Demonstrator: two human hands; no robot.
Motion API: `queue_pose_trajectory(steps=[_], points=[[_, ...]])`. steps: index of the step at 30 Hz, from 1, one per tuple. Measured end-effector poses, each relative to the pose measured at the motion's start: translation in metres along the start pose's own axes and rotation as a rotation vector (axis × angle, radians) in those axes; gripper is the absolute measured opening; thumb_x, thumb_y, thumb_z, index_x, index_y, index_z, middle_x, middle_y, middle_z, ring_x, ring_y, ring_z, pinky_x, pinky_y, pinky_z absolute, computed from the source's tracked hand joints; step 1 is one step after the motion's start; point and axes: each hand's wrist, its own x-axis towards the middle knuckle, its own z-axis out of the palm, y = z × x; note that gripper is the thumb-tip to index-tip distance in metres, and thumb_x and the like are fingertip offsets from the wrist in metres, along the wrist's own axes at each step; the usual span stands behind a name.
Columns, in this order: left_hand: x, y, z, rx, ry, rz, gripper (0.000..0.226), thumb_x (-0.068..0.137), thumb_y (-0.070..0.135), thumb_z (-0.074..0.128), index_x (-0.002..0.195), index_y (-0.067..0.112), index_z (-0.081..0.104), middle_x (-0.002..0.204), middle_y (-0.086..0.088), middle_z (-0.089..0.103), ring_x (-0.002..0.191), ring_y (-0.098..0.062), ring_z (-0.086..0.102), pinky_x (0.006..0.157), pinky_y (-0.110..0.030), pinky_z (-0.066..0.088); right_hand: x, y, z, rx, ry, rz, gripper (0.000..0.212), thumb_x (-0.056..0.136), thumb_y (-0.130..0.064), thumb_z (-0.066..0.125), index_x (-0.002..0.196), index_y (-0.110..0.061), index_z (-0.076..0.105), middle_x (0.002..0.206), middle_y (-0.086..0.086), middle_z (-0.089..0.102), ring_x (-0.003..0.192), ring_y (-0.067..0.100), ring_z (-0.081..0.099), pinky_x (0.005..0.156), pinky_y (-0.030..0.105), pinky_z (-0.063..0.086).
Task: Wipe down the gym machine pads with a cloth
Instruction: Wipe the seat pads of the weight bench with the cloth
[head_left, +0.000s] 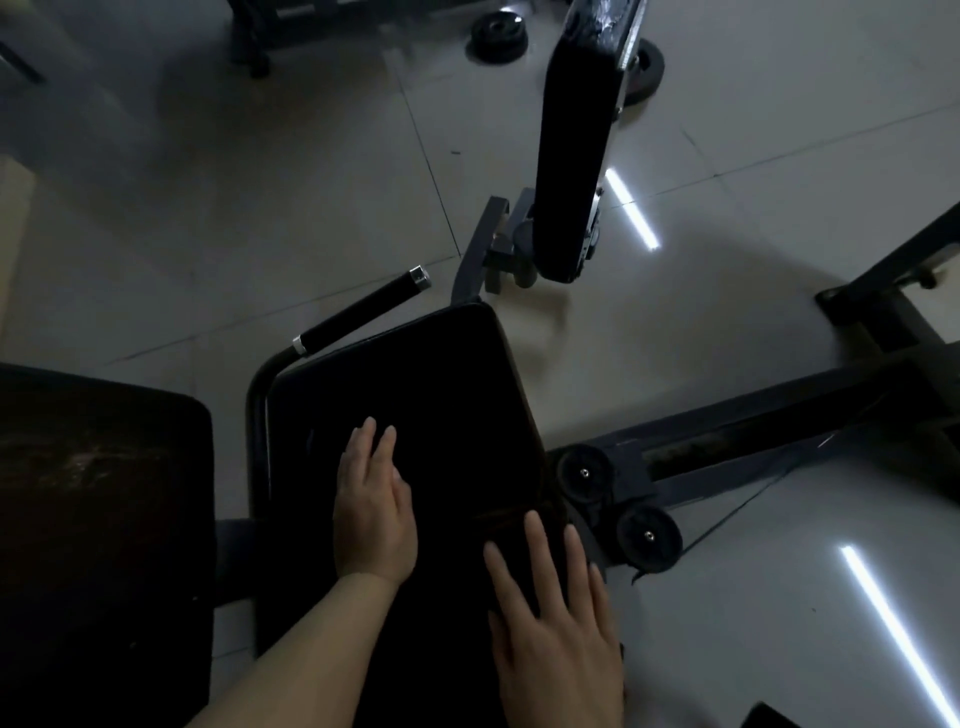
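Note:
A black seat pad (415, 374) of the gym machine fills the lower middle of the head view. My left hand (374, 509) lies flat on the pad with straight fingers pointing away from me. My right hand (556, 629) rests flat near the pad's right edge, fingers spread. The scene is dark; a dark patch under my right fingers may be a cloth, but I cannot tell. A second long black pad (576, 156) stands tilted up farther away.
Another black pad (93, 493) sits at the left. A foam-covered handle bar (363, 309) juts out left of the seat. Two black rollers (618, 499) and a dark frame beam (779, 431) lie to the right. Weight plates (498, 36) rest on the tiled floor.

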Motion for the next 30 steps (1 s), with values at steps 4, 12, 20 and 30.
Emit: queue_pose_trajectory(steps=[4,12,20,30], points=[[0.0,-0.001,0.0,0.004,-0.009,0.013,0.046,0.093,0.013,0.036,0.139,0.009,0.045,0.153,-0.006,0.03,0.142,-0.024,0.025,0.111,-0.046,0.033,0.047,-0.008,-0.003,-0.041,-0.049,-0.049,0.045,0.092,-0.046,0.034,0.133,-0.038,0.051,0.151,0.004,0.036,0.138,0.033,0.027,0.105,0.046,0.027],[0.003,-0.011,0.007,-0.003,0.05,0.07,0.045,0.093,0.015,0.032,0.132,0.006,0.053,0.144,-0.015,0.044,0.136,-0.027,0.035,0.104,-0.052,0.04,0.234,-0.052,-0.013,-0.128,-0.177,-0.208,0.049,0.1,-0.045,0.026,0.148,-0.041,0.017,0.16,0.0,-0.001,0.146,0.029,-0.008,0.116,0.047,-0.006],[0.002,-0.01,0.005,-0.021,0.041,0.073,0.044,0.092,0.011,0.036,0.133,0.006,0.051,0.146,-0.011,0.04,0.138,-0.022,0.029,0.103,-0.055,0.039,0.201,-0.044,-0.016,-0.174,-0.138,-0.264,0.056,0.098,-0.044,0.03,0.151,-0.031,0.016,0.161,0.003,0.001,0.146,0.029,-0.007,0.117,0.043,-0.004],[0.003,-0.012,0.008,-0.055,0.052,0.082,0.044,0.091,0.017,0.033,0.134,0.016,0.042,0.145,-0.009,0.039,0.138,-0.023,0.031,0.1,-0.057,0.043,0.229,-0.041,-0.018,-0.221,-0.158,-0.267,0.056,0.096,-0.052,0.028,0.149,-0.035,0.02,0.159,0.002,0.011,0.147,0.029,0.0,0.115,0.043,-0.002]])
